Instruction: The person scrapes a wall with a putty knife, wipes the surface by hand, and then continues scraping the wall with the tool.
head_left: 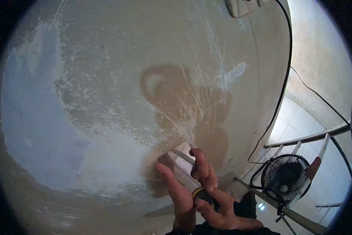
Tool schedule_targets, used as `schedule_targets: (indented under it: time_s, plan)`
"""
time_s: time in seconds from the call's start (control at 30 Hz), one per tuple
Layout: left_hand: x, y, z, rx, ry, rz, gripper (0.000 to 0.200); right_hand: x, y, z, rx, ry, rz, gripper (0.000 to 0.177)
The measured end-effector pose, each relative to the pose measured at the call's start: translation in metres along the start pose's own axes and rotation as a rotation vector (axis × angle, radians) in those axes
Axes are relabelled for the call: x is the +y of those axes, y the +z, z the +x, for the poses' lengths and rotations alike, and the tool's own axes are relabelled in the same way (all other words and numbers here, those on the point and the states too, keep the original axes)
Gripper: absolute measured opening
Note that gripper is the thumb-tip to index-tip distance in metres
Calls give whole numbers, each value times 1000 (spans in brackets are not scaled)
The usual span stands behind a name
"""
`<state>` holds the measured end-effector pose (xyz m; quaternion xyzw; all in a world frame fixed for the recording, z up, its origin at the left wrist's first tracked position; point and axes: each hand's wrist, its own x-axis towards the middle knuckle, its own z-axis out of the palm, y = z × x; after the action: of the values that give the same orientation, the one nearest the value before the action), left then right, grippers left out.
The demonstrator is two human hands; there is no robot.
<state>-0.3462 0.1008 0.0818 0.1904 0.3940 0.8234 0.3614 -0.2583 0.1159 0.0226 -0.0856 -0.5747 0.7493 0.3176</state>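
A scraper with a broad, shiny metal blade [178, 162] is held against or just in front of the wall [117, 86]. My left hand [180, 197] is at the blade's left side, one digit stretched along its edge. Around the dark handle with a yellow band [204, 196], my right hand [227, 211] is closed. Curled fingers also touch the blade's right edge; whose hand they belong to is hard to tell. Just above the blade, the wall shows a brown damp-looking patch [211, 137] with white scratches.
Pale smooth filler [39, 125] covers the wall's left part. A black cable [289, 58] runs down the right. Beyond it, a black fan [284, 176] is by a metal ladder [326, 143], near white tiles [291, 117]. A fixture [242, 7] is at the top.
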Motion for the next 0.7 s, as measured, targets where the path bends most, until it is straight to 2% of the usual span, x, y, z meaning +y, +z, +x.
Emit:
schedule_targets:
  time_s: [0.07, 0.13, 0.27, 0.33, 0.47, 0.53, 0.57, 0.63, 0.7]
  plan:
    - [1, -1, -1, -21, 1, -18, 71, -5, 1, -1, 1, 2, -13, 18]
    - [-2, -2, -3, 18, -16, -22, 72, -14, -1, -2, -13, 127, 39, 18]
    - [0, 6, -2, 106, -74, -155, 74, -14, -2, -3, -15, 141, -6, 19]
    - [0, 1, -1, 35, -73, -63, 75, -1, 0, -8, 48, 128, -27, 21]
    - [-1, -1, 0, 35, -86, -112, 77, -13, 3, -2, 47, 109, -27, 20]
    - [0, 1, 3, -29, -98, -147, 78, -11, 0, -1, 48, 55, -23, 18]
    - [1, -3, 1, -34, -148, -58, 93, -11, -4, -4, 45, 62, -40, 18]
    - [-4, -11, 0, -48, -159, -109, 93, -11, -9, -7, 11, 194, -213, 16]
    - [-6, -13, 2, -70, -164, -153, 94, -12, -8, -6, 27, 197, -219, 17]
